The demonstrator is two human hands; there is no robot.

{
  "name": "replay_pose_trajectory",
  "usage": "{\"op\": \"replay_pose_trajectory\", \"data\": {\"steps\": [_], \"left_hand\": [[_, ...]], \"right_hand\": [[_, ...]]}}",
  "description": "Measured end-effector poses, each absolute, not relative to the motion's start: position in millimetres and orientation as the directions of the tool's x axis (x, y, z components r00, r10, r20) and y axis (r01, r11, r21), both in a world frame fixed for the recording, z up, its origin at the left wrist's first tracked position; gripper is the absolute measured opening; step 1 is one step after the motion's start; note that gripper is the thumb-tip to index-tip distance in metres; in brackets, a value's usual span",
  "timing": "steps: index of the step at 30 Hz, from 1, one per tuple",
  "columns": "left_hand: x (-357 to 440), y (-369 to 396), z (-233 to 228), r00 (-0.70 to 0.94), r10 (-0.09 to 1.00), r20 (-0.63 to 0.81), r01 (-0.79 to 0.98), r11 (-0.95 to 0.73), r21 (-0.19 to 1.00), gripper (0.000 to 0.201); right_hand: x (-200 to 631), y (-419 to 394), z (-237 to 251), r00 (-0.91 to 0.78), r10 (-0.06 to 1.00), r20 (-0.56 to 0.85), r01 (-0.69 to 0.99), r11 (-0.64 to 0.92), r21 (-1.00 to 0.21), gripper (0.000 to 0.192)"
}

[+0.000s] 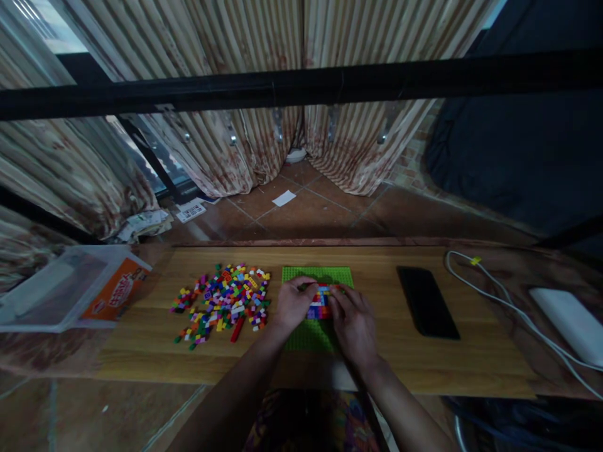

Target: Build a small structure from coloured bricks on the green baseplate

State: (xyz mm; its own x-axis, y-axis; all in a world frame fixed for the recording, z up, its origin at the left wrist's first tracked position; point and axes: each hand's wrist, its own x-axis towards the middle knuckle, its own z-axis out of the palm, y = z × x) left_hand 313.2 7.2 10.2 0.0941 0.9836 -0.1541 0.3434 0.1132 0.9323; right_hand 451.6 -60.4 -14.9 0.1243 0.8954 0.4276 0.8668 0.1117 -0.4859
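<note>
The wooden worktop carries a clear tub far left, loose bricks, a green baseplate, a black phone, and a white cable right.

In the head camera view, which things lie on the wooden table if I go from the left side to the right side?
Clear plastic box → pile of loose coloured bricks → left hand → small brick build on the green baseplate → right hand → black phone → white cable → white power bank.

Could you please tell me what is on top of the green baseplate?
A small block of coloured bricks sits on the green baseplate, flanked by the left hand and right hand. The hands cover its edges.
</note>
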Motion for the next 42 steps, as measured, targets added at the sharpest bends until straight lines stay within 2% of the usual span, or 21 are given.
{"op": "replay_pose_trajectory", "data": {"steps": [4, 9, 12, 16, 22, 27, 29, 31, 33, 35, 37, 38, 40, 42], "left_hand": [[309.2, 2.0, 21.8, 0.037, 0.995, -0.09, 0.373, 0.07, 0.925, 0.024], [259.4, -21.9, 42.5, -0.108, 0.992, 0.065, 0.401, -0.017, 0.916, 0.034], [213.5, -53.3, 42.0, -0.237, 0.97, 0.055, 0.522, 0.08, 0.849, 0.034], [171.6, -102.2, 24.6, -0.35, 0.936, 0.029, 0.646, 0.219, 0.731, 0.025], [174.0, -124.2, 1.4, -0.31, 0.949, 0.053, 0.815, 0.236, 0.53, 0.024], [187.0, -105.1, 9.1, -0.286, 0.958, -0.017, 0.901, 0.275, 0.336, 0.023], [187.4, -99.6, 13.5, -0.298, 0.953, -0.049, 0.904, 0.298, 0.306, 0.021], [186.8, -97.6, 16.0, -0.32, 0.946, -0.054, 0.886, 0.318, 0.338, 0.019], [188.4, -99.1, 16.8, -0.338, 0.94, -0.052, 0.826, 0.323, 0.463, 0.017], [195.7, -103.6, 17.8, -0.31, 0.946, -0.091, 0.68, 0.288, 0.674, 0.018], [210.1, -110.1, 20.7, -0.209, 0.96, -0.184, 0.417, 0.258, 0.871, 0.022], [219.6, -113.7, 23.1, -0.133, 0.96, -0.245, 0.261, 0.272, 0.926, 0.025], [240.9, -120.7, 29.5, 0.014, 0.928, -0.372, -0.028, 0.372, 0.928, 0.032], [260.7, -126.4, 36.8, 0.17, 0.883, -0.437, -0.226, 0.466, 0.855, 0.035]], "right_hand": [[454.2, -60.8, -6.7, 0.106, 0.892, 0.44, 0.842, 0.154, -0.516, 0.032], [457.1, -71.4, 9.2, 0.152, 0.868, 0.472, 0.734, 0.22, -0.642, 0.034], [464.5, -84.0, 9.3, 0.178, 0.868, 0.464, 0.695, 0.223, -0.684, 0.031], [481.9, -103.8, -4.3, 0.25, 0.872, 0.421, 0.709, 0.131, -0.693, 0.034], [502.5, -128.6, -19.2, 0.276, 0.889, 0.365, 0.726, 0.057, -0.686, 0.039], [516.4, -144.1, -27.3, 0.315, 0.895, 0.316, 0.717, -0.007, -0.697, 0.045], [521.9, -148.9, -31.3, 0.339, 0.893, 0.297, 0.712, -0.037, -0.702, 0.047], [525.7, -152.9, -32.2, 0.355, 0.889, 0.29, 0.698, -0.045, -0.715, 0.047], [526.1, -155.8, -27.5, 0.363, 0.885, 0.29, 0.676, -0.036, -0.736, 0.045], [520.9, -157.3, -16.7, 0.387, 0.884, 0.262, 0.632, -0.047, -0.774, 0.04], [508.3, -157.6, -1.5, 0.426, 0.885, 0.191, 0.544, -0.081, -0.835, 0.037], [499.0, -157.3, 6.8, 0.432, 0.891, 0.14, 0.48, -0.096, -0.872, 0.037], [476.3, -156.2, 23.2, 0.368, 0.929, 0.023, 0.335, -0.11, -0.936, 0.036], [451.8, -154.8, 36.4, 0.246, 0.965, -0.089, 0.189, -0.138, -0.972, 0.036]]}}
